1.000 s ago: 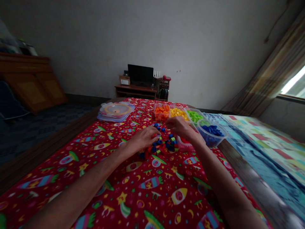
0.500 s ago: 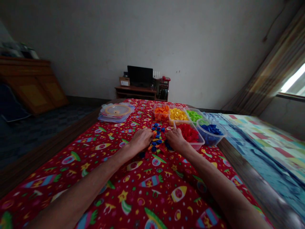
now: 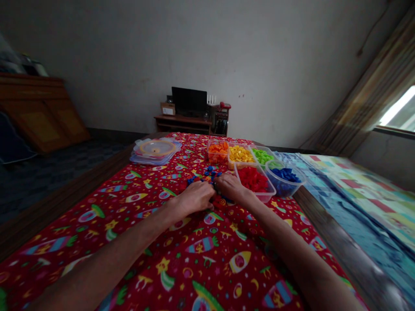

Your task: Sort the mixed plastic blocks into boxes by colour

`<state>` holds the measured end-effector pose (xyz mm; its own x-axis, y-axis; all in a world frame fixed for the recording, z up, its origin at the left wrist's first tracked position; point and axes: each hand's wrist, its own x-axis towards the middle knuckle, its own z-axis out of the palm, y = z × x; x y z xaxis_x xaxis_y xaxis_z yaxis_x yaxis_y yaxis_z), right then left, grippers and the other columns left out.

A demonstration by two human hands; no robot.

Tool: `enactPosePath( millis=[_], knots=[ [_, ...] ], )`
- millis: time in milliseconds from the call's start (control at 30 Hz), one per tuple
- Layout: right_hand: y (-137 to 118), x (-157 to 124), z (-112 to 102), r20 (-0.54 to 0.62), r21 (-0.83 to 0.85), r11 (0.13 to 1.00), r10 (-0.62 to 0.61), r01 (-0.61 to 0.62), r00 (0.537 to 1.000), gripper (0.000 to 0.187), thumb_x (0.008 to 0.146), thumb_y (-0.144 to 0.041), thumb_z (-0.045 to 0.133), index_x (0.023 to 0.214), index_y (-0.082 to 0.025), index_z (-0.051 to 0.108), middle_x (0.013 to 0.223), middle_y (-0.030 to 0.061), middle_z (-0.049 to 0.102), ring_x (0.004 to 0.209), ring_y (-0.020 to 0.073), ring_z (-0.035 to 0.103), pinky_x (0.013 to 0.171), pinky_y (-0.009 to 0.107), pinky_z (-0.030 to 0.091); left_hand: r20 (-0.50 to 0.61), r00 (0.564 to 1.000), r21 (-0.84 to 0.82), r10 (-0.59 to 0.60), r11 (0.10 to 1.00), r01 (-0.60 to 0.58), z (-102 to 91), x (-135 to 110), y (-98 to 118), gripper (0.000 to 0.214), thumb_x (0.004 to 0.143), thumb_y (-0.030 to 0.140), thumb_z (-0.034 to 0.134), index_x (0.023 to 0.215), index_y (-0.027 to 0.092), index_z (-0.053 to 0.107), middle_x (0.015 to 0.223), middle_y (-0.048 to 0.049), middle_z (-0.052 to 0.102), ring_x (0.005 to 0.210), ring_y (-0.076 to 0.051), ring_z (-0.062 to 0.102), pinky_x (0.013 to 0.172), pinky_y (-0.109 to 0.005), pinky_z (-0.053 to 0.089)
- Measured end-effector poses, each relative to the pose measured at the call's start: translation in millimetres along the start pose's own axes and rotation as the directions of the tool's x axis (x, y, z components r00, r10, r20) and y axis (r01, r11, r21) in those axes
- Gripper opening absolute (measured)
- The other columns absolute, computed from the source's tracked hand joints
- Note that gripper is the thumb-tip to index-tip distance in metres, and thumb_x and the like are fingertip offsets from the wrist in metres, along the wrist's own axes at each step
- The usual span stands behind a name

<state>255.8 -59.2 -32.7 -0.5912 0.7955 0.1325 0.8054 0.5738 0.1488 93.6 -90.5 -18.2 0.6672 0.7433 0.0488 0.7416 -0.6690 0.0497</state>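
A loose pile of small plastic pieces [image 3: 210, 170], mostly blue with some red and orange, lies on the red patterned tablecloth [image 3: 168, 242]. My left hand [image 3: 198, 195] rests over the near left part of the pile, its fingers curled inward. Close against it, my right hand [image 3: 229, 185] has its fingers bent down and pinched together. The fingertips of both hands meet among the pieces, and what they hold is too small and hidden to make out. A few red pieces [image 3: 219, 202] show just below the hands.
Clear tubs of sorted pieces stand beyond and right of my hands: orange [image 3: 218, 151], yellow [image 3: 240, 154], green [image 3: 262, 155], red [image 3: 253, 179] and blue [image 3: 284, 175]. Stacked lids [image 3: 155, 151] lie at the far left. A bed [image 3: 353, 194] adjoins the table's right edge.
My hands have come together over the pile; the left moved right and slightly nearer, the right moved left. Blue pieces now show beyond my left hand. The view has shifted slightly.
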Motion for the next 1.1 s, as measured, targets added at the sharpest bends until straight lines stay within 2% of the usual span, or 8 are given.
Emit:
enactPosePath(
  millis=[167,400,533,633,733,833,967,1100],
  knots=[
    [-1.8,2.5,10.0,0.051,0.034,0.997,0.066,-0.067,0.997,0.024,0.090,-0.011,0.044,0.103,-0.009,0.064,0.101,0.0148,0.066,0.093,0.0201,0.059,0.079,0.027,0.043,0.112,0.991,-0.089,-0.071,0.993,0.081,-3.0,-0.8,-6.2,0.012,0.066,0.017,0.065,0.073,0.023,0.073,0.072,-0.0027,0.069,0.066,-0.019,0.064,0.059,-0.024,0.044],
    [-0.4,-1.5,-1.6,-0.059,0.111,0.985,0.137,-0.130,0.989,0.018,0.088,-0.015,0.050,0.098,-0.009,0.064,0.092,0.0125,0.066,0.082,0.0165,0.058,0.072,0.025,0.040,0.155,0.988,0.007,-0.012,1.000,0.011,-7.2,-5.9,-4.3,0.020,0.068,0.009,0.060,0.083,0.016,0.071,0.089,-0.0093,0.069,0.078,-0.023,0.065,0.064,-0.026,0.046],
    [2.0,-7.3,-28.7,0.013,0.137,0.988,0.065,-0.066,0.998,0.019,0.087,-0.011,0.047,0.091,-0.009,0.066,0.081,0.0093,0.066,0.068,0.0132,0.053,0.063,0.024,0.037,0.134,0.991,-0.027,-0.001,1.000,0.005,0.0,-4.9,-12.0,0.026,0.070,0.008,0.057,0.091,0.016,0.070,0.093,-0.0085,0.067,0.082,-0.021,0.064,0.068,-0.025,0.046],
    [-1.9,-9.6,-41.9,0.152,0.120,0.993,-0.025,0.007,0.988,0.017,0.085,-0.012,0.051,0.087,-0.010,0.068,0.079,0.0086,0.067,0.065,0.0128,0.055,0.059,0.023,0.036,0.110,0.993,-0.072,0.032,0.997,-0.024,3.0,-1.0,-21.7,0.030,0.068,0.008,0.057,0.093,0.017,0.069,0.092,-0.0063,0.068,0.081,-0.020,0.063,0.067,-0.023,0.045],
    [-9.7,-7.7,-35.4,0.223,0.066,0.996,-0.080,0.067,0.972,0.019,0.087,-0.012,0.050,0.092,-0.007,0.067,0.089,0.0131,0.068,0.077,0.0165,0.061,0.065,0.024,0.041,0.138,0.990,-0.108,-0.013,0.994,0.028,-2.6,2.0,-30.0,0.023,0.065,0.014,0.059,0.086,0.018,0.069,0.079,-0.0030,0.068,0.070,-0.018,0.062,0.058,-0.023,0.043],
    [-14.9,-3.6,-15.7,0.164,0.048,0.995,-0.098,0.092,0.981,0.022,0.089,-0.012,0.046,0.102,-0.008,0.064,0.095,0.0138,0.067,0.085,0.0180,0.062,0.071,0.024,0.044,0.104,0.992,-0.213,-0.074,0.973,0.094,-8.3,3.4,-40.6,0.020,0.065,0.019,0.059,0.082,0.019,0.069,0.074,-0.0006,0.069,0.068,-0.017,0.062,0.056,-0.022,0.042],
    [-13.9,-0.4,-1.5,0.112,0.019,0.996,-0.089,0.087,0.990,0.026,0.088,-0.009,0.043,0.104,-0.008,0.063,0.096,0.0144,0.066,0.086,0.0180,0.062,0.072,0.025,0.045,0.037,0.996,-0.523,-0.085,0.848,0.092,-2.0,7.7,-60.5,0.026,0.063,0.025,0.060,0.086,0.019,0.071,0.079,0.0002,0.072,0.072,-0.018,0.064,0.065,-0.024,0.047],
    [-5.7,-1.0,-14.4,0.096,0.162,0.986,-0.065,0.049,0.993,0.021,0.081,-0.008,0.050,0.088,-0.009,0.070,0.078,0.0095,0.067,0.068,0.0142,0.058,0.063,0.023,0.041,-0.051,0.982,-0.760,-0.180,0.646,0.079,7.5,13.0,-69.6,0.030,0.058,0.036,0.068,0.083,0.018,0.071,0.079,-0.0029,0.072,0.074,-0.021,0.065,0.070,-0.030,0.050]
  ],
)
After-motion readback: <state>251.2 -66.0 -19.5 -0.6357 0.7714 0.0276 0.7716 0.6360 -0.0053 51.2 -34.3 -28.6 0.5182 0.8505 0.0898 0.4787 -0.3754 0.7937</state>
